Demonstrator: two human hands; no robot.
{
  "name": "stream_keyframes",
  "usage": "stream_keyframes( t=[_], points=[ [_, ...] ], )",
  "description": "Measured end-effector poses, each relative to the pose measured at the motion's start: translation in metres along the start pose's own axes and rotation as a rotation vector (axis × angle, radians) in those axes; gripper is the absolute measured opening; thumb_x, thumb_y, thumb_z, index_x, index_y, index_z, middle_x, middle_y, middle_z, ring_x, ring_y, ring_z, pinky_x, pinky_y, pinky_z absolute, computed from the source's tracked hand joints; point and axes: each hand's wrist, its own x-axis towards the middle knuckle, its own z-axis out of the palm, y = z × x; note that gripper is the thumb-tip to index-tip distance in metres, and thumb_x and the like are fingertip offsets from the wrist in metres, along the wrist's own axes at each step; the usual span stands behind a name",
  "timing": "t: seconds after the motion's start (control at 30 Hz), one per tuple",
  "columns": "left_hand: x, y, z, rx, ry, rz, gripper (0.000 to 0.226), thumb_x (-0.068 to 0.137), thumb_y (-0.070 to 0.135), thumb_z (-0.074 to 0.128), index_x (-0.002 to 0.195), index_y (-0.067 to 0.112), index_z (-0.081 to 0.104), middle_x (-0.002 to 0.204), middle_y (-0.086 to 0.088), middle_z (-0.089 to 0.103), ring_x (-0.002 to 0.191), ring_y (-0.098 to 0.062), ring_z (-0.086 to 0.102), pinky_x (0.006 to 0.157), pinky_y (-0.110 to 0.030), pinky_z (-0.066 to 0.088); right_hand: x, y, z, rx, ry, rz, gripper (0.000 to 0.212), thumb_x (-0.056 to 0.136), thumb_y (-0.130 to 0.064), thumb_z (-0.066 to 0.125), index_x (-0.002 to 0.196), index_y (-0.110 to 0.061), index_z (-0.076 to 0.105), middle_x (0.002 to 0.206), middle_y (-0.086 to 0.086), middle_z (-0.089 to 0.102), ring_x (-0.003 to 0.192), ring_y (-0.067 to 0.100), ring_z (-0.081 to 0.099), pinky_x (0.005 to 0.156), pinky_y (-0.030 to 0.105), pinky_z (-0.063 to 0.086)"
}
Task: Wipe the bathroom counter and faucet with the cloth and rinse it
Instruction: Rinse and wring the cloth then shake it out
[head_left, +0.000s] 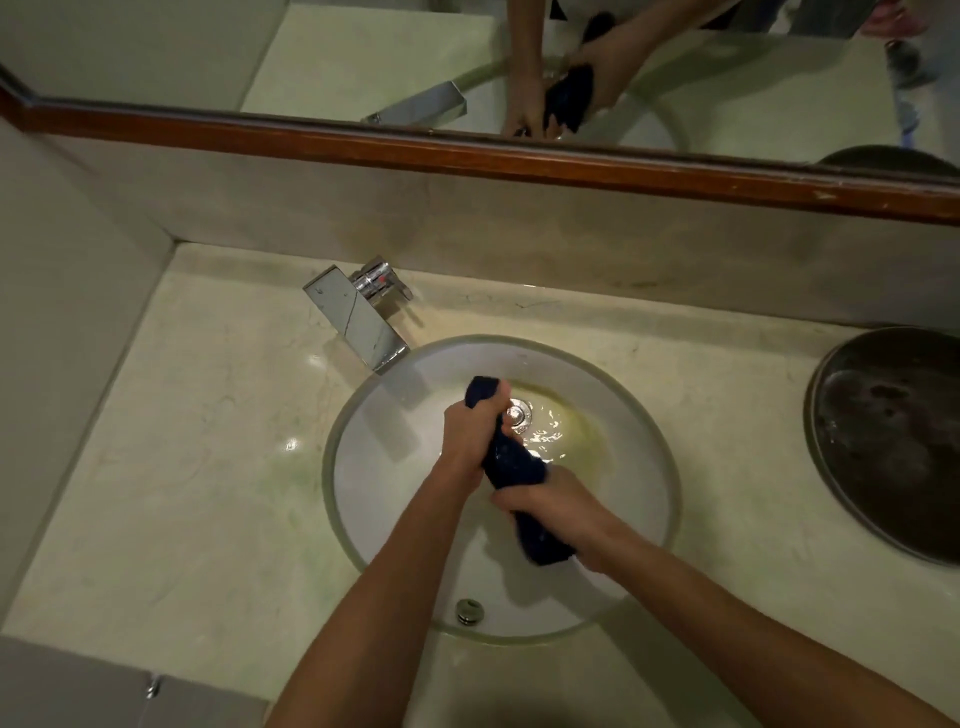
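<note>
Both fists are clenched round a dark blue cloth (511, 462) twisted into a rope: the left hand (470, 423) grips its upper end, the right hand (553, 506) its lower. It hangs over the glass basin (332, 467), just at seven o'clock of the drain (517, 414), where water pools. The chrome faucet (358, 317) stands at eleven o'clock. This looks like wringing after the rinse; next, a harder counter-twist.
</note>
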Motion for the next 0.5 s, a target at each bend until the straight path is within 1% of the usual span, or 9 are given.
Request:
stream_keyframes(
  t=[0.03, 0.07, 0.13, 0.2, 0.27, 0.33, 0.43, 0.5],
  points=[
    [0.008, -0.006, 0.001, 0.156, 0.066, 0.018, 0.028, 0.087, 0.028, 0.076, 0.076, 0.006, 0.062, 0.062, -0.008, 0.058, 0.056, -0.023, 0.055, 0.066, -0.04, 0.054, 0.01, 0.006, 0.008, -0.146, 0.093, -0.038, 0.018, 0.079, -0.017, 0.075, 0.087, -0.014, 0.06, 0.073, 0.0, 0.062, 0.064, 0.017, 0.057, 0.061, 0.029, 0.044],
    [0.015, -0.013, 0.001, 0.338, 0.121, 0.042, 0.025, 0.085, 0.026, 0.074, 0.077, 0.005, 0.063, 0.067, -0.009, 0.061, 0.062, -0.027, 0.058, 0.068, -0.041, 0.054, 0.019, 0.014, 0.016, -0.268, 0.142, -0.053, 0.021, 0.079, -0.02, 0.074, 0.093, -0.015, 0.059, 0.078, -0.001, 0.064, 0.069, 0.017, 0.061, 0.062, 0.028, 0.045],
    [0.023, -0.024, 0.0, 0.656, 0.177, 0.094, 0.012, 0.087, 0.017, 0.066, 0.089, 0.005, 0.066, 0.08, -0.009, 0.064, 0.078, -0.03, 0.064, 0.067, -0.033, 0.048, 0.037, 0.032, 0.03, -0.461, 0.187, -0.039, 0.037, 0.08, -0.025, 0.07, 0.112, -0.016, 0.053, 0.092, 0.002, 0.067, 0.08, 0.02, 0.066, 0.062, 0.03, 0.05],
    [0.028, -0.033, -0.003, 0.838, 0.187, 0.131, 0.011, 0.084, 0.009, 0.061, 0.094, 0.009, 0.066, 0.087, -0.008, 0.064, 0.083, -0.03, 0.063, 0.069, -0.03, 0.045, 0.048, 0.042, 0.04, -0.615, 0.224, -0.063, 0.046, 0.083, -0.027, 0.067, 0.121, -0.013, 0.045, 0.1, 0.007, 0.066, 0.086, 0.025, 0.066, 0.066, 0.033, 0.052],
    [0.031, -0.037, -0.008, 0.936, 0.192, 0.133, 0.012, 0.082, 0.007, 0.061, 0.093, 0.011, 0.064, 0.091, -0.009, 0.066, 0.082, -0.029, 0.062, 0.069, -0.031, 0.046, 0.052, 0.045, 0.048, -0.676, 0.236, -0.11, 0.046, 0.085, -0.023, 0.066, 0.122, -0.011, 0.042, 0.099, 0.009, 0.066, 0.08, 0.025, 0.062, 0.064, 0.034, 0.05],
    [0.033, -0.036, -0.012, 1.0, 0.181, 0.116, 0.014, 0.084, 0.007, 0.061, 0.097, 0.007, 0.066, 0.094, -0.012, 0.067, 0.081, -0.029, 0.061, 0.069, -0.032, 0.047, 0.053, 0.047, 0.054, -0.655, 0.229, -0.15, 0.048, 0.083, -0.02, 0.066, 0.123, -0.013, 0.04, 0.095, 0.009, 0.066, 0.076, 0.025, 0.062, 0.062, 0.035, 0.05],
    [0.036, -0.033, -0.018, 1.028, 0.173, 0.099, 0.018, 0.087, 0.011, 0.061, 0.102, 0.001, 0.065, 0.095, -0.014, 0.065, 0.081, -0.029, 0.06, 0.068, -0.033, 0.048, 0.053, 0.053, 0.058, -0.656, 0.216, -0.192, 0.049, 0.081, -0.021, 0.063, 0.125, -0.016, 0.042, 0.09, 0.008, 0.065, 0.078, 0.028, 0.065, 0.064, 0.038, 0.055],
    [0.037, -0.036, -0.023, 1.012, 0.167, 0.078, 0.023, 0.088, 0.013, 0.063, 0.105, -0.002, 0.064, 0.1, -0.017, 0.068, 0.08, -0.028, 0.06, 0.065, -0.032, 0.046, 0.052, 0.056, 0.056, -0.706, 0.219, -0.219, 0.047, 0.083, -0.025, 0.063, 0.125, -0.017, 0.044, 0.093, 0.007, 0.066, 0.083, 0.029, 0.066, 0.066, 0.036, 0.053]
  ],
)
